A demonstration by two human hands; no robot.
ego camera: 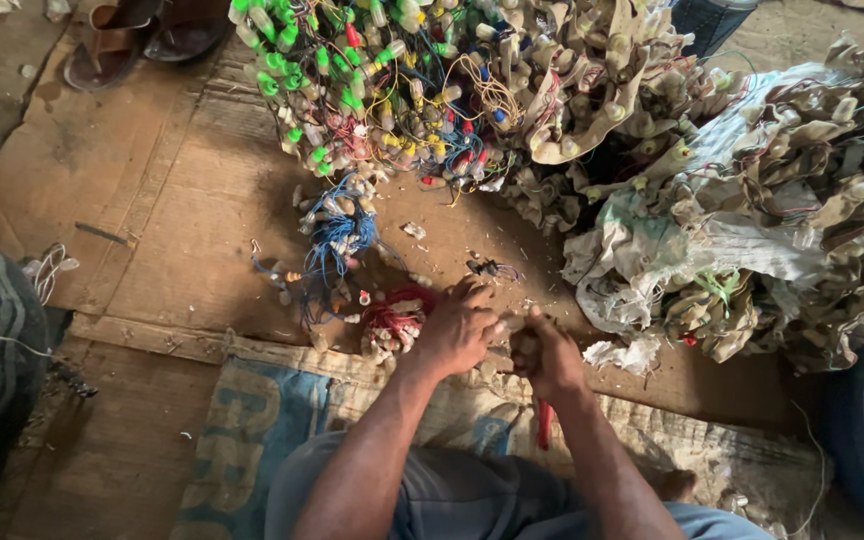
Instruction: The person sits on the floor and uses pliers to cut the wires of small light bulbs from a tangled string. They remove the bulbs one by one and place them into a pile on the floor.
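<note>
- Two hands meet low on the cardboard floor (152,200).
- The left hand (457,335) pinches a small pale bulb piece (508,325).
- The right hand (549,358) is clenched around a red-handled tool (543,424).
- Red wires (392,318) lie just beside the left hand.

Both forearms reaching forward and down from the lap, converging near the middle. Left hand (457,330) knuckles up, fingers curled and pressed down, thumb toward the right. Right hand (547,355) just beside it, closed in a fist, wrist bent slightly inward. Hands nearly touching. Arms bare to the elbows.
</note>
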